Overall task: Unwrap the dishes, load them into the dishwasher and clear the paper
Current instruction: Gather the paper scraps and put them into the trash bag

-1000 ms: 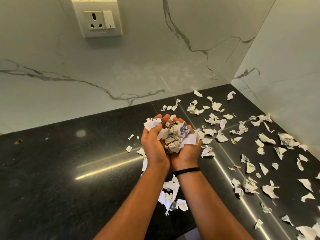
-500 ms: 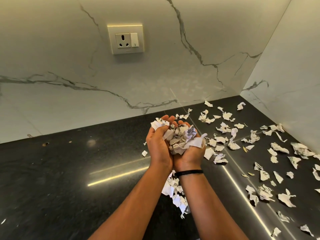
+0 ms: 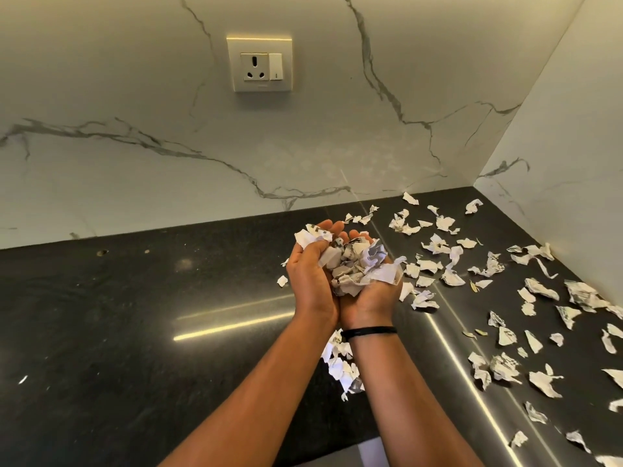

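The dark polished counter (image 3: 118, 332) ran from the left edge across to the corner, bare stone showing on its left half with a long streak of reflected light. Above it on the pale veined wall (image 3: 135, 96) sat a socket (image 3: 259, 64) with its switch on the right side.

Near the middle, the left hand (image 3: 312, 281) and right hand (image 3: 372, 294) were pressed side by side, palms up, forming one bowl above the counter. Their fingers were curled upward around a heap of torn paper (image 3: 354, 264), which filled the hollow between the palms and spilled a little over the fingertips and the right hand's outer edge. A black band (image 3: 369, 331) circled the right wrist. Below the wrists, between the two forearms, a small cluster of scraps (image 3: 340, 365) lay on the counter, and a single scrap sat just left of the left hand.

To the right, many more loose paper pieces (image 3: 505, 315) were scattered over the counter, from the back wall out to the side wall (image 3: 573, 146) and forward to the lower right corner, most lying apart from one another. A few small dry leaves (image 3: 474, 287) lay among them.
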A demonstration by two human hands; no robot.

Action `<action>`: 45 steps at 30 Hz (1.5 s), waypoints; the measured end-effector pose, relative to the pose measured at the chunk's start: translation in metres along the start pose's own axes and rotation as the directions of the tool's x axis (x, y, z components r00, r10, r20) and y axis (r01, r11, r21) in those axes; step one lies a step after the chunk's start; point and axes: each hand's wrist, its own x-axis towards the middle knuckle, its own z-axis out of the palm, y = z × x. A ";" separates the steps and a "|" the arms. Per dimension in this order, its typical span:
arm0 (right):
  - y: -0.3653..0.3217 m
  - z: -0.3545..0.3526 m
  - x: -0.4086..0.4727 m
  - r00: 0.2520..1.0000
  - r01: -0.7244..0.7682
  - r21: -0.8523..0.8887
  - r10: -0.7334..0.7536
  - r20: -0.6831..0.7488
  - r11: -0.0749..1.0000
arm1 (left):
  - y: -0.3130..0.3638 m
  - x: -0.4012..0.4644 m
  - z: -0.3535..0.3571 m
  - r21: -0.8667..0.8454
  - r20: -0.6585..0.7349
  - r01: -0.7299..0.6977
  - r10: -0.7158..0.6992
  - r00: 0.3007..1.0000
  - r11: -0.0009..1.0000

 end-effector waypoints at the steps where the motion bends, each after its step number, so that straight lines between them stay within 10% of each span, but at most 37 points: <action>1: 0.000 -0.001 -0.004 1.000 -0.011 -0.016 0.011 0.008 1.000 | 0.001 -0.005 0.000 -0.008 -0.008 -0.001 0.001 1.000 1.000; 16: 0.053 -0.017 -0.128 0.904 -0.391 -0.054 0.394 0.168 0.919 | 0.025 -0.111 -0.088 -0.056 -0.305 -0.265 0.236 0.923 0.963; 28: 0.171 -0.050 -0.264 0.733 -0.625 -0.209 0.658 0.174 0.752 | 0.054 -0.188 -0.248 0.030 -0.598 -0.469 0.392 0.699 0.883; 45: 0.402 -0.326 -0.363 0.527 -0.837 -0.282 0.829 -0.187 0.469 | -0.052 -0.211 -0.576 -0.019 -0.877 -0.306 0.131 0.462 0.952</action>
